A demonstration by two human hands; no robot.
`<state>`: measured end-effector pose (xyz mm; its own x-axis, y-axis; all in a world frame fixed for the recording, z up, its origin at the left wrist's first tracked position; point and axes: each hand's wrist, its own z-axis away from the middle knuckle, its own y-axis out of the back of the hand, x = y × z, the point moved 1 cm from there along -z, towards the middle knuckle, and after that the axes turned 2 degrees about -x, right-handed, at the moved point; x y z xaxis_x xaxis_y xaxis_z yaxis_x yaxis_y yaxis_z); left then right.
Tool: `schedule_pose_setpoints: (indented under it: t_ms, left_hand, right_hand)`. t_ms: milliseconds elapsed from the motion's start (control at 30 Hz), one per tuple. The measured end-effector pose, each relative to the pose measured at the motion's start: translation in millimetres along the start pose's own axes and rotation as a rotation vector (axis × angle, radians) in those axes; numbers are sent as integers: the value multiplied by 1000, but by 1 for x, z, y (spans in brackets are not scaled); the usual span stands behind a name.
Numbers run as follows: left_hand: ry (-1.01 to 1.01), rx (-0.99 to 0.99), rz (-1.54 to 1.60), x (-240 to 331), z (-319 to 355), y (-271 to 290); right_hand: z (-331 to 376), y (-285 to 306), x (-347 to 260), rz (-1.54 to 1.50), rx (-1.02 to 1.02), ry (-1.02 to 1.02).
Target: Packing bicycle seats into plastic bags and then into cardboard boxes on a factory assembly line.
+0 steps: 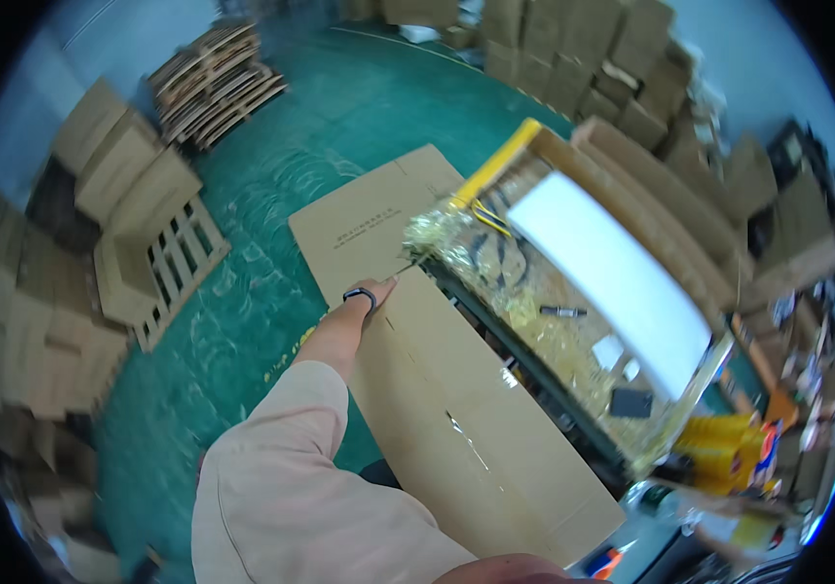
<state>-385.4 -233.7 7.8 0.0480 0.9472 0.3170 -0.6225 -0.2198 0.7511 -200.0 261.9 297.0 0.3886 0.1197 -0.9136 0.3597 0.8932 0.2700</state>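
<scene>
Head view: left arm in a pale, loose sleeve comes up from the lower edge, a dark band at the wrist. Left hand [385,286] reaches out over a long flattened cardboard sheet [437,389]; fingers point toward the table corner, grip cannot be told, too small. Right hand out of sight. Cardboard is smooth, tan and creased, lying on the green floor [271,282] along the worktable [573,428]. Table has a dark edge, crinkled clear film, a white panel [612,273] and a black marker [561,311]. Floor room opens leftward. Beyond, a slatted wooden pallet [179,258] and stacked brown boxes [115,156].
</scene>
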Motion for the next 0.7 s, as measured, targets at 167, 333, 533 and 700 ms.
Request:
schedule_pose_setpoints:
  t_ms: [167, 333, 533, 700]
  left_hand:
    - [118, 68, 17, -88, 108, 1]
    - [137, 64, 177, -161, 216, 1]
    - [170, 189, 235, -247, 267, 50]
    - [260, 180, 320, -354, 291, 97]
  right_hand:
    - [50, -113, -155, 165, -167, 146]
    - [125, -228, -174, 284, -345, 159]
    - [186, -367, -218, 381, -510, 198]
    - [196, -509, -240, 417, -650, 209]
